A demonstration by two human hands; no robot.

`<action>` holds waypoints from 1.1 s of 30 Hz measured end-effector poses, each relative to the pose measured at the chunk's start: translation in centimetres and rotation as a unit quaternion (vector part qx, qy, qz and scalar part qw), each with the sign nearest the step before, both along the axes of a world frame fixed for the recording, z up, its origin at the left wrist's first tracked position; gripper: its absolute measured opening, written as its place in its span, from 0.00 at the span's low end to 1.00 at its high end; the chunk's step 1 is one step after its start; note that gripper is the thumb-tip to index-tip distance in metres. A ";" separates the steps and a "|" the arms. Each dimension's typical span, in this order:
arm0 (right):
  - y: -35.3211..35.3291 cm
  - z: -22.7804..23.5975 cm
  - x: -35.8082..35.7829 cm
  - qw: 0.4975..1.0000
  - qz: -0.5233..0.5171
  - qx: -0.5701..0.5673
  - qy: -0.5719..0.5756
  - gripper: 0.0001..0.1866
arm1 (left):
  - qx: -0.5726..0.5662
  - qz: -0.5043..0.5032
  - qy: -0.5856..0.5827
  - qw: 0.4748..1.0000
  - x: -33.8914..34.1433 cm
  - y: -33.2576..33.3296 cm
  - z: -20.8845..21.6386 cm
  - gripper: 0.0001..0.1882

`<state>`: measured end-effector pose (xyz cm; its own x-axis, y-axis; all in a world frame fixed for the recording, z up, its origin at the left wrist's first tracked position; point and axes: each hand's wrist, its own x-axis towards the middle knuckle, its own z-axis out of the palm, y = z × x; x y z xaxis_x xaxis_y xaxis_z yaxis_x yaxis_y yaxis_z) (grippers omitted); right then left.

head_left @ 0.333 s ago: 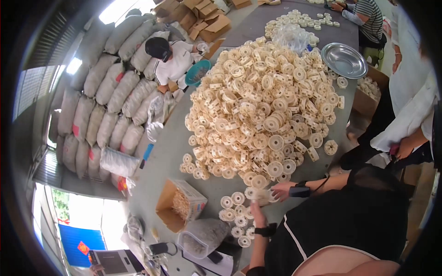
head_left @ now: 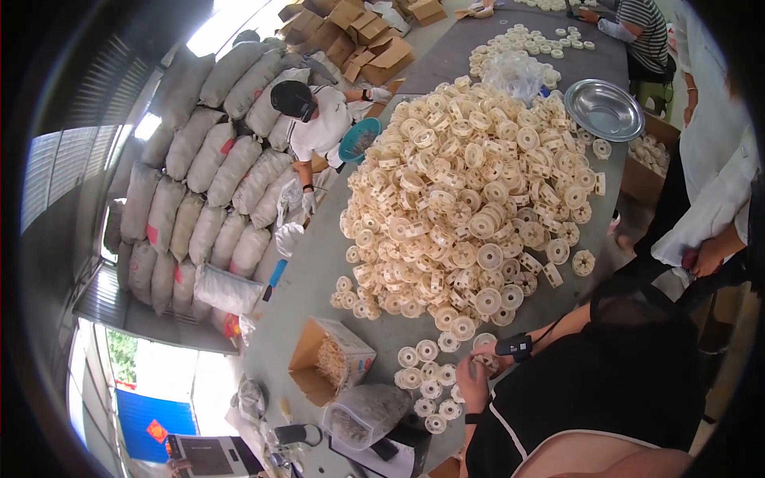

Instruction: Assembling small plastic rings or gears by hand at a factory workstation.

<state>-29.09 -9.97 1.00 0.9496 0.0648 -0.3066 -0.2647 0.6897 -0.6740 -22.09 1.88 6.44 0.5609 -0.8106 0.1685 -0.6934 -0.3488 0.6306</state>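
My left hand is bent upward at the near edge of the table, its fingers closed on a cream plastic spool-like wheel. My right hand grips the same piece from the other side, partly hidden by the black device on its wrist. Just beyond my fingers is another round cream wheel. Left of my hands several matching wheels lie flat in a loose group. Behind them rises a large heap of cream wheels.
An open carton of small tan pieces and a clear plastic tub of grey bits stand to the left. Past the heap are a metal basin and a teal bowl. Co-workers are at the left, far right and right.
My hands have come together closer to my body, both now around one wheel. The view has shifted slightly, and the co-worker at the left has moved an arm outward.
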 end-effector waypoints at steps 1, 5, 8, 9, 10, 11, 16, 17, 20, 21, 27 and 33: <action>-0.2 0.4 -0.1 0.986 -0.015 0.097 0.132 0.22 | 0.009 -0.006 0.080 0.997 -0.2 -0.2 -0.6 0.16; -0.3 2.8 0.4 0.973 0.034 -0.125 0.189 0.19 | 0.015 0.019 0.268 0.963 -0.6 1.0 1.8 0.20; -0.5 2.4 -0.1 0.967 -0.005 -0.072 0.244 0.20 | -0.038 0.027 0.348 0.936 -1.5 0.3 1.6 0.20; -0.8 2.9 -0.3 0.967 -0.007 -0.074 0.242 0.20 | -0.040 0.025 0.347 0.937 -1.6 0.1 1.4 0.20; -1.0 3.3 -0.5 0.963 -0.002 -0.126 0.239 0.22 | -0.013 0.035 0.313 0.949 -1.5 -0.2 1.1 0.21; -1.2 3.7 -0.8 0.956 0.003 -0.178 0.234 0.24 | 0.013 0.045 0.277 0.960 -1.5 -0.4 1.0 0.22; -1.1 -2.1 -0.4 0.950 -0.012 -0.261 0.173 0.26 | 0.034 -0.003 0.214 0.976 -1.8 -1.0 1.0 0.24; -1.1 -4.9 0.1 0.952 -0.002 -0.283 0.120 0.26 | 0.055 0.015 0.224 0.973 -2.4 -1.4 2.2 0.24; -1.1 -1.9 0.2 0.940 0.031 -0.272 0.204 0.26 | 0.071 0.077 0.209 0.972 -2.9 -1.1 3.2 0.20; -1.3 -2.5 0.3 0.940 0.027 -0.273 0.203 0.26 | 0.070 0.102 0.182 0.975 -3.2 -1.3 3.3 0.18; -1.4 1.7 0.1 0.945 -0.011 -0.192 0.264 0.25 | -0.044 0.134 0.305 0.942 -2.2 -1.1 0.4 0.13; -1.9 2.3 0.4 0.971 -0.038 -0.142 0.189 0.21 | -0.112 -0.007 0.506 0.855 0.8 0.4 -4.4 0.12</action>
<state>-28.73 -11.91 3.29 0.7643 -0.1400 -0.6294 -0.4858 0.5168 -0.7049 -21.31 2.30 2.07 0.5024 -0.8289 -0.2459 0.2434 -0.1374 0.9602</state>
